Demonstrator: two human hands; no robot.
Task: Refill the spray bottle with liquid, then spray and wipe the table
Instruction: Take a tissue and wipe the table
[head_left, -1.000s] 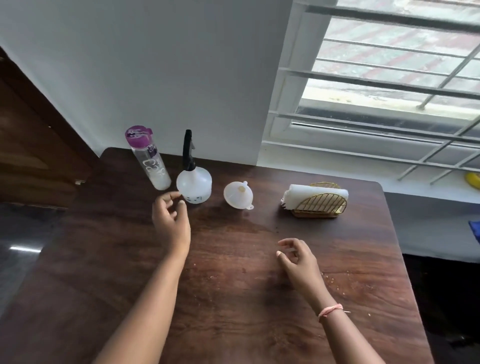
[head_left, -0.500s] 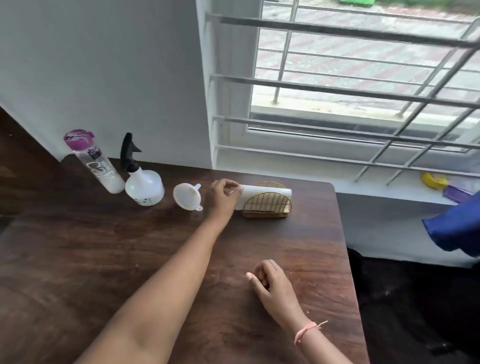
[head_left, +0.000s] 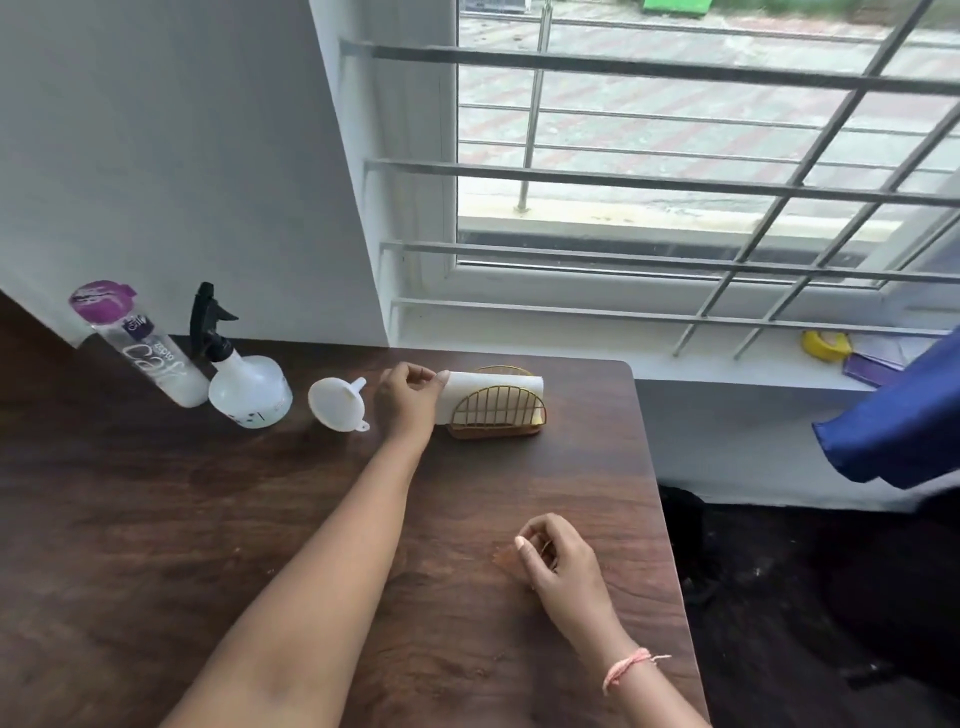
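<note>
My left hand (head_left: 408, 400) pinches the end of the white tissue (head_left: 483, 387) in the gold holder (head_left: 497, 413); a tug could tip that light holder; right hand (head_left: 558, 564) loosely curled, empty, on the table (head_left: 156, 519); spray bottle (head_left: 244, 379) stands capped beside funnel (head_left: 337, 402), unfilled; tissue first risks skipping the refill.

Spray bottle (head_left: 249, 387) upright beside funnel (head_left: 335, 402), seemingly near-empty.

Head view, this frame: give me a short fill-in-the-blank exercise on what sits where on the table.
1. The white funnel lies between the spray bottle and the ____ hand.
2. The left hand pinches the white ____ in the gold wire holder.
3. The water bottle has a ____ cap.

Missing words: left; cloth; purple
</note>
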